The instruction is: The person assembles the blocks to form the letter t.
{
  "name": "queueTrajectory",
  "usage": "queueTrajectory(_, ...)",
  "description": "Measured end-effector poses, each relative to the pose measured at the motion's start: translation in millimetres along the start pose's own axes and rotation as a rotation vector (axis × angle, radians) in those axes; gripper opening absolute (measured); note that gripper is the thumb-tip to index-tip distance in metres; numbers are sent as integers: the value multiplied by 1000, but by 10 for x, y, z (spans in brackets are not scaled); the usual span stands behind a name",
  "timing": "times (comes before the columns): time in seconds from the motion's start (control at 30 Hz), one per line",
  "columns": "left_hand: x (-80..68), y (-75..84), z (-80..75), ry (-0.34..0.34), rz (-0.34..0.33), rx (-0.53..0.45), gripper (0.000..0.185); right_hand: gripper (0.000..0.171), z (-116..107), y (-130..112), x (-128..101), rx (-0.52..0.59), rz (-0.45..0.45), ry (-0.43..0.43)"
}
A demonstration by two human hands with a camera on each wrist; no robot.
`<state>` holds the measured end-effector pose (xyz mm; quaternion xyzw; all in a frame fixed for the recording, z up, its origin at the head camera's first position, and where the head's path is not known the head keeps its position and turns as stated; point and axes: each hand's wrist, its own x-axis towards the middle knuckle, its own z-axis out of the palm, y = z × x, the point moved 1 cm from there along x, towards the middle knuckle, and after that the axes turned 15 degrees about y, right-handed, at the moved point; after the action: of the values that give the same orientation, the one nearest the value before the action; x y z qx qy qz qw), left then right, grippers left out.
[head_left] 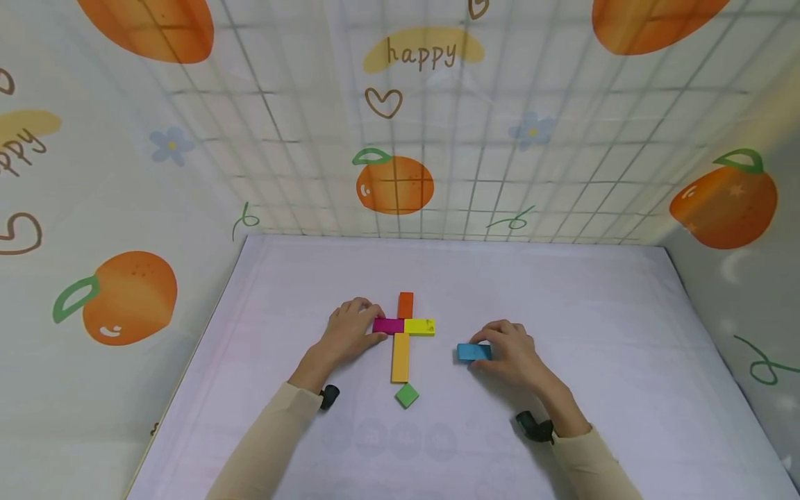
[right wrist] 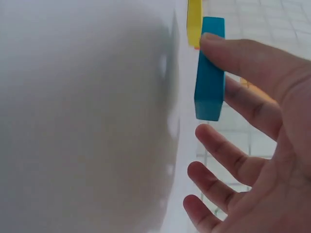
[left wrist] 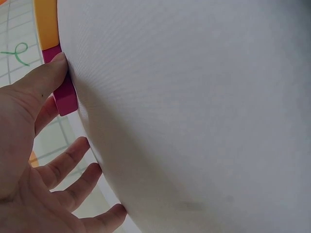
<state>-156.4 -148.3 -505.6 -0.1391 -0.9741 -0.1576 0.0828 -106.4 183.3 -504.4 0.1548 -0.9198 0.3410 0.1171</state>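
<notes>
Between its thumb and index finger my left hand (head_left: 351, 329) pinches a magenta block (head_left: 388, 326), which lies on the table against a yellow block (head_left: 420, 327). My right hand (head_left: 509, 351) holds a blue block (head_left: 473, 353) the same way, to the right of the yellow one; in the right wrist view the blue block (right wrist: 210, 77) looks raised off the surface. An orange-red block (head_left: 405, 305) touches the magenta and yellow blocks from behind. In front of them extends a longer amber block (head_left: 400, 357), with a green square block (head_left: 407, 396) turned cornerwise at its near end.
The blocks lie on a white-covered table (head_left: 300, 278). Behind it stands a wire grid draped with printed cloth (head_left: 462, 194), and cloth walls (head_left: 112, 389) border the left and right sides. A dark wrist camera (head_left: 534, 426) sits at the right wrist.
</notes>
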Motion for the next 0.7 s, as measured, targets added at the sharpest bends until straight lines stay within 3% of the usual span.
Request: queueTrajectory(0.7,0,-19,22,12,7,-11,37,32,154,-333,-167,1,-34,-54)
